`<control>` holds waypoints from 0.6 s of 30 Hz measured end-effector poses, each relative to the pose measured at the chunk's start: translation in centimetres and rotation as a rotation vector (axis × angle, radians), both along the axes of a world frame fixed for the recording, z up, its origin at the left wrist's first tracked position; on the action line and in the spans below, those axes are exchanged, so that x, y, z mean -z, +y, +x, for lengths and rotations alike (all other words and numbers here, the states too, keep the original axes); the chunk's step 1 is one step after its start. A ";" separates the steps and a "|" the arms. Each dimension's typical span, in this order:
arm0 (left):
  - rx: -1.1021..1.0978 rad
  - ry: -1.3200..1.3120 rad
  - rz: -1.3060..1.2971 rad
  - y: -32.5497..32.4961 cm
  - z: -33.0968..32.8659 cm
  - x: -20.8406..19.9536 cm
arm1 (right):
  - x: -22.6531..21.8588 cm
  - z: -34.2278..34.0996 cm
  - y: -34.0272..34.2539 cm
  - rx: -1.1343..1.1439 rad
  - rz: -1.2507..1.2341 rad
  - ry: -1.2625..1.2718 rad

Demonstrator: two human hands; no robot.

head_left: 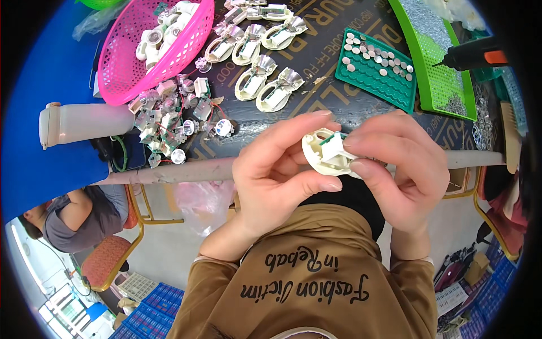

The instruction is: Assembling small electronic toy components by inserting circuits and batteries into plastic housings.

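Between my two hands, just off the table's near edge, is a cream oval plastic housing [314, 151] with a white block and a strip of green circuit board in it. My left hand [276, 164] grips the housing by its left side, the thumb below and fingers behind. With thumb and fingertips, my right hand [398, 161] pinches the white block [337, 148] at the housing's right side. The right fingers partly cover the block. Several similar housings fitted with silver reflectors [275, 93] lie on the table beyond my hands.
A pink basket [195, 42] holds white parts at the far left, with a pile of wired lamp modules [169, 116] before it. Right of centre lies a green tray [370, 76] of small round metal discs. A lime-green tray [420, 73] and an orange-black power tool [474, 55] are farther right.
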State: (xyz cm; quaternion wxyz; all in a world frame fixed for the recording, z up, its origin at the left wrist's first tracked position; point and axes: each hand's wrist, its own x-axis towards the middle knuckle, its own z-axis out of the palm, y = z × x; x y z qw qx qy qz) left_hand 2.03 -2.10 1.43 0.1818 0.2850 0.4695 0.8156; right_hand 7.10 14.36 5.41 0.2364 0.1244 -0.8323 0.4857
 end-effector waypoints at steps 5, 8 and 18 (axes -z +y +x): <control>-0.035 0.033 -0.051 0.0 0.1 -0.4 | -0.1 0.0 -0.3 0.010 -0.024 -0.012; -0.048 0.043 -0.069 -0.1 0.0 -0.4 | 0.0 0.0 -0.3 -0.017 -0.021 -0.011; -0.081 -0.029 -0.063 -0.4 -0.3 -0.4 | 0.1 -0.1 -0.7 -0.048 0.020 -0.175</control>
